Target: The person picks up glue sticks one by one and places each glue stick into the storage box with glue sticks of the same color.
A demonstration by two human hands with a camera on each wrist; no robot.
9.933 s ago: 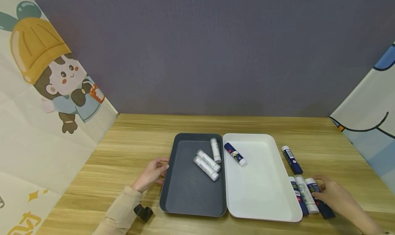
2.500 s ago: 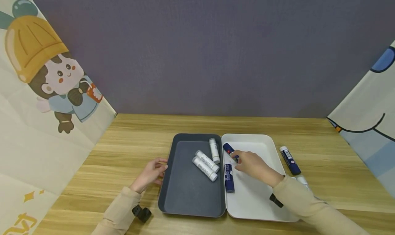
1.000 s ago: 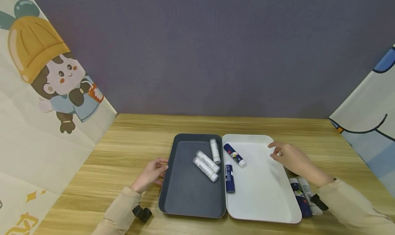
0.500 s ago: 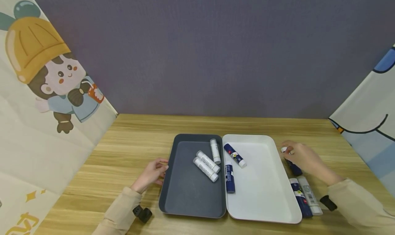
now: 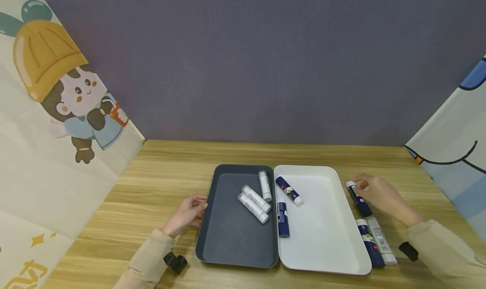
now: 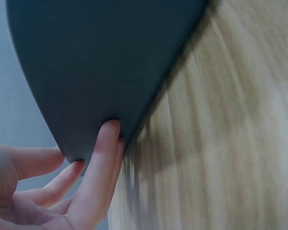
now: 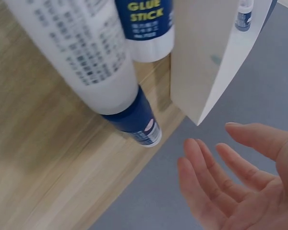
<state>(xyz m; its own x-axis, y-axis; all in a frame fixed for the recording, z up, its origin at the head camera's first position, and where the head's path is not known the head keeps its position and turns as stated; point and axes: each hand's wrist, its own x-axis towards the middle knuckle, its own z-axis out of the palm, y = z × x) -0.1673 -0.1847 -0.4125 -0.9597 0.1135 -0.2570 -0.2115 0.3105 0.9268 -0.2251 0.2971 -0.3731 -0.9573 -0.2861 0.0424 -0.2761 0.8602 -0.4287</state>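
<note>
My left hand point(image 5: 188, 213) rests against the left wall of the dark grey tray point(image 5: 237, 249). In the left wrist view its fairly straight fingers point(image 6: 105, 143) touch the tray's outer side. On the right, my right hand point(image 5: 381, 196) is beside a navy glue stick point(image 5: 358, 199) with a white cap. The right wrist view shows that hand's fingers spread loosely, nothing between them. Nearer me lie another navy glue stick point(image 5: 370, 242) and a white glue stick point(image 5: 381, 240), side by side.
A white tray point(image 5: 322, 255) adjoins the grey one and holds navy glue sticks point(image 5: 289, 190), two in all. Three white glue sticks point(image 5: 254, 198) lie inside the grey tray. Behind the wooden table point(image 5: 163, 171) rises a dark grey wall point(image 5: 243, 69).
A navy glue stick has gone from the right-hand row into the white tray. My right hand has since left that tray and moved right to the far navy stick. The left hand stays put.
</note>
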